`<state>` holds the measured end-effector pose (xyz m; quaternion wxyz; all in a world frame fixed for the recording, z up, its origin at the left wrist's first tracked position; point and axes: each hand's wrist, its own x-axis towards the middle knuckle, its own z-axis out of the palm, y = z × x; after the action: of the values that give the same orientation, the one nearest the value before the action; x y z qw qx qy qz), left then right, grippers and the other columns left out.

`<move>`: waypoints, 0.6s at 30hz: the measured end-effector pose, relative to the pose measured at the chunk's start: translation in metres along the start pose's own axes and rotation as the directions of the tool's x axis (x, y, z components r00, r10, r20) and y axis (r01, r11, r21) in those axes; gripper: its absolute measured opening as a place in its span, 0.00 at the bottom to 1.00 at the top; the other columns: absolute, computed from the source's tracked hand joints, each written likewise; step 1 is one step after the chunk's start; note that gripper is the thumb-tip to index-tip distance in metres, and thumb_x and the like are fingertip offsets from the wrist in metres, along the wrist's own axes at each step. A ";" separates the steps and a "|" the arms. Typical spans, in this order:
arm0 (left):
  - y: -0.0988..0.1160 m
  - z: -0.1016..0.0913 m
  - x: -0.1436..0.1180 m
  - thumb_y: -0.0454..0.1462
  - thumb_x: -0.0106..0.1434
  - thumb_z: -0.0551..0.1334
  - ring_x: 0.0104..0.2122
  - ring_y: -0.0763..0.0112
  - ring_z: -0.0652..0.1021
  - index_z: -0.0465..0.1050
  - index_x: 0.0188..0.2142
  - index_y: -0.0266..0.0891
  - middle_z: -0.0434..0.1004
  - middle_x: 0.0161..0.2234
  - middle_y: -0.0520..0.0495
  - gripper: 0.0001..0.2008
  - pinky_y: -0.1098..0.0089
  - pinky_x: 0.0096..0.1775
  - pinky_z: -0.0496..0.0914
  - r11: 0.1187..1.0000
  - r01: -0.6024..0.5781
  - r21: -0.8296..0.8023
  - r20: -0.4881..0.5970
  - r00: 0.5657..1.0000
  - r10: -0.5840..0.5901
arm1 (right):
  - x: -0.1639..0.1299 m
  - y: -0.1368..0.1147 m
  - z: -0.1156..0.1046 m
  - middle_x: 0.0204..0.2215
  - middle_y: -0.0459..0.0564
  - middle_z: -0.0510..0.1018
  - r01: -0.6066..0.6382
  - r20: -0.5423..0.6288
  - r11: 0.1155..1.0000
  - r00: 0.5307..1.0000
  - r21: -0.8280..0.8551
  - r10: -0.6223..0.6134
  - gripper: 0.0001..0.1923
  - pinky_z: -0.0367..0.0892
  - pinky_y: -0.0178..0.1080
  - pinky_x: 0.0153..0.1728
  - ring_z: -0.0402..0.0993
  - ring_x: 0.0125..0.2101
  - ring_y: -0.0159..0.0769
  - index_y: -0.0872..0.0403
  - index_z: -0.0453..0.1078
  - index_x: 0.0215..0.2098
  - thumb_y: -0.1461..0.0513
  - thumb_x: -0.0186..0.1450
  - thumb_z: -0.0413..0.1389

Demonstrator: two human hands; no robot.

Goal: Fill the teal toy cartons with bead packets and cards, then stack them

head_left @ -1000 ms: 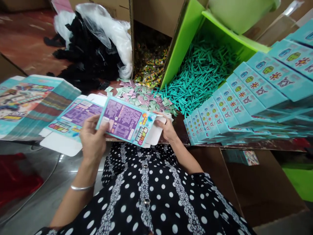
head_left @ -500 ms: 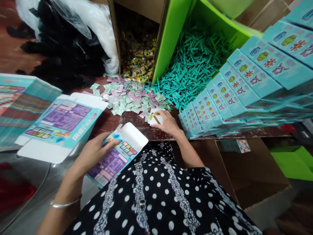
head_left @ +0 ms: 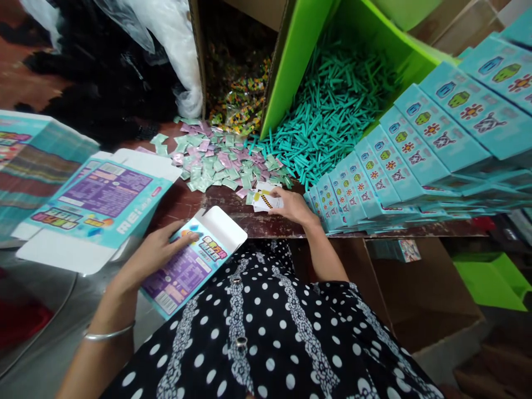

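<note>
A dark brown wooden surface [head_left: 233,213] is seen, its near edge worn. Small pale green and pink packets [head_left: 220,163] are scattered over its middle. Teal sticks [head_left: 328,124] are spilled to the right of them. Overlapping teal boxes [head_left: 399,166] are laid at the far right, flat printed cartons [head_left: 100,202] at the left.

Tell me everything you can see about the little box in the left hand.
The box is printed card, teal-edged, with a purple text panel and colourful lettering facing up. Its white end flap stands open toward the table. It lies slanted at the table's near edge over the polka-dot dress. The left hand rests on its upper side, fingers spread across the print. Whether anything is inside cannot be seen.
</note>
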<state>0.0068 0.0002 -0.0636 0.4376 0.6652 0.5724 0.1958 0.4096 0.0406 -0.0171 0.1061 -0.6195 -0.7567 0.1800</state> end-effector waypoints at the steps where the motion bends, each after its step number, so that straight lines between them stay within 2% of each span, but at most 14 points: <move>1: -0.001 0.000 0.000 0.65 0.64 0.67 0.49 0.43 0.85 0.82 0.54 0.40 0.89 0.53 0.41 0.35 0.59 0.51 0.78 1.000 0.003 -0.019 0.010 1.000 -0.002 | 0.001 0.001 -0.002 0.56 0.53 0.87 -0.009 0.004 1.000 1.000 0.008 0.009 0.26 0.74 0.47 0.56 0.85 0.55 0.51 0.48 0.78 0.57 0.61 0.63 0.78; 6: 0.001 -0.001 0.002 0.67 0.61 0.68 0.48 0.41 0.85 0.82 0.55 0.37 0.89 0.52 0.38 0.40 0.56 0.50 0.79 0.994 0.047 -0.102 0.043 0.998 -0.043 | 0.004 0.000 -0.003 0.55 0.54 0.87 0.005 0.016 1.000 1.000 0.014 -0.005 0.22 0.74 0.46 0.58 0.84 0.56 0.50 0.50 0.81 0.52 0.62 0.61 0.78; 9: 0.006 -0.002 0.001 0.67 0.60 0.69 0.46 0.43 0.86 0.83 0.54 0.37 0.90 0.51 0.38 0.39 0.58 0.47 0.80 0.989 0.053 -0.141 0.045 0.998 -0.047 | 0.006 0.000 -0.002 0.56 0.55 0.86 0.029 0.007 1.000 1.000 -0.012 -0.028 0.22 0.73 0.46 0.58 0.83 0.57 0.50 0.52 0.80 0.51 0.62 0.60 0.79; 12: 0.007 -0.002 0.000 0.66 0.60 0.70 0.46 0.43 0.86 0.84 0.52 0.38 0.90 0.50 0.38 0.37 0.59 0.44 0.80 0.986 0.048 -0.162 0.038 0.998 -0.042 | 0.005 0.001 -0.003 0.54 0.52 0.87 0.015 0.017 1.000 1.000 0.007 -0.015 0.18 0.73 0.44 0.57 0.84 0.54 0.48 0.51 0.81 0.49 0.62 0.63 0.77; 15: 0.005 -0.002 0.001 0.65 0.60 0.70 0.43 0.45 0.87 0.85 0.51 0.38 0.90 0.48 0.40 0.36 0.60 0.44 0.80 0.986 0.038 -0.160 0.042 0.999 -0.031 | 0.004 0.004 -0.008 0.52 0.50 0.89 0.001 0.028 0.999 1.000 0.040 -0.002 0.08 0.74 0.43 0.56 0.86 0.50 0.46 0.50 0.82 0.50 0.61 0.72 0.68; 17: 0.002 -0.002 0.003 0.65 0.60 0.70 0.42 0.47 0.87 0.85 0.50 0.39 0.90 0.46 0.41 0.35 0.60 0.44 0.80 0.987 0.030 -0.156 0.034 0.999 -0.025 | 0.003 0.005 -0.011 0.54 0.49 0.88 0.022 0.042 0.999 0.999 0.047 -0.024 0.12 0.74 0.44 0.57 0.86 0.53 0.46 0.48 0.82 0.56 0.62 0.77 0.61; 18: 0.000 -0.001 0.003 0.65 0.60 0.71 0.43 0.47 0.87 0.85 0.50 0.40 0.90 0.47 0.42 0.34 0.61 0.44 0.80 0.987 0.027 -0.156 0.030 0.999 -0.023 | 0.003 0.004 -0.013 0.57 0.50 0.87 0.034 0.056 0.999 0.998 0.040 -0.037 0.15 0.74 0.46 0.59 0.85 0.56 0.48 0.47 0.81 0.59 0.62 0.77 0.61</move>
<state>0.0070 0.0036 -0.0632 0.4990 0.6242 0.5573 0.2254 0.4178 0.0457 -0.0073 0.0997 -0.5985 -0.7667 0.2101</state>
